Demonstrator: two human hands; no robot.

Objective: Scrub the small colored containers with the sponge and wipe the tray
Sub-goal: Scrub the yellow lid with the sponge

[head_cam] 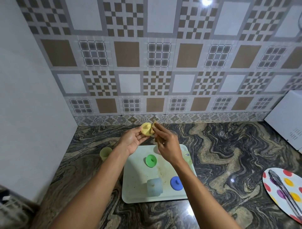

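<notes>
Cupping lid [146, 130], left hand [132, 139] — knob [147, 126] facing camera; right hand [167, 147] pinches sponge [154, 123].

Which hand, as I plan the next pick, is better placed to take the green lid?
Probably left: the right hand pinches the sponge, while the left hand holds only the yellow lid and could swap it; the green lid lies between both forearms.

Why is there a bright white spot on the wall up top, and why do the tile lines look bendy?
Head view: the spot is light glaring off the glossy wall tiles; a smaller glint sits on the polished counter; the wide-angle lens bows the straight tile lines, most near the picture's edges.
</notes>
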